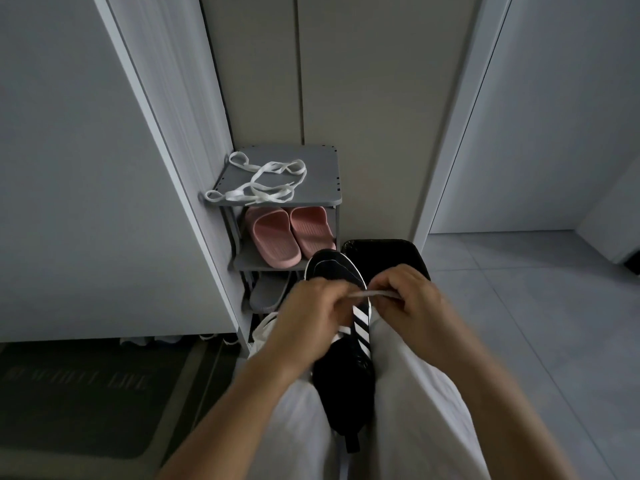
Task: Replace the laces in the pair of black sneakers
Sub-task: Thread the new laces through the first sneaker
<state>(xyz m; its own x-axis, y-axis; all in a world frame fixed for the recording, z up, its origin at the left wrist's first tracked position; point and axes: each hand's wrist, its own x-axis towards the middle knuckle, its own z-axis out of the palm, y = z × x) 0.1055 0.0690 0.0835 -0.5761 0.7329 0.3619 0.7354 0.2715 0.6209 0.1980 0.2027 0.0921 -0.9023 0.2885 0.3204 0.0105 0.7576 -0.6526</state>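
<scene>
The person sits with a black sneaker (346, 386) wedged between the thighs of pale trousers (419, 393). It lies directly under both hands, its toe pointing away past the knuckles and its heel back toward the forearms. The left hand (311, 306) has its fingers curled inward and pinches one end of a white lace (367, 293). The right hand (405, 296), just beside it, is curled the same way and pinches the other end. The short stretch of lace runs between the two hands across the top of the shoe, just above its white side stripes. The fingertips are slightly blurred, so the exact hold cannot be made out. Well beyond the left hand stands a grey shoe rack (322, 168). On its top shelf, loose white laces (263, 181) lie in tangled loops, apart from both hands. A pair of pink slippers (291, 237) rests on the shelf below, a little beyond the left hand's knuckles. Grey slippers (266, 292) sit on a lower shelf just to the outside of that hand. Right behind the right hand, past the sneaker's toe, there is a glossy black object (388, 252) whose kind cannot be told. A dark door mat (86, 393) lies on the floor far out to the side of the left forearm.
</scene>
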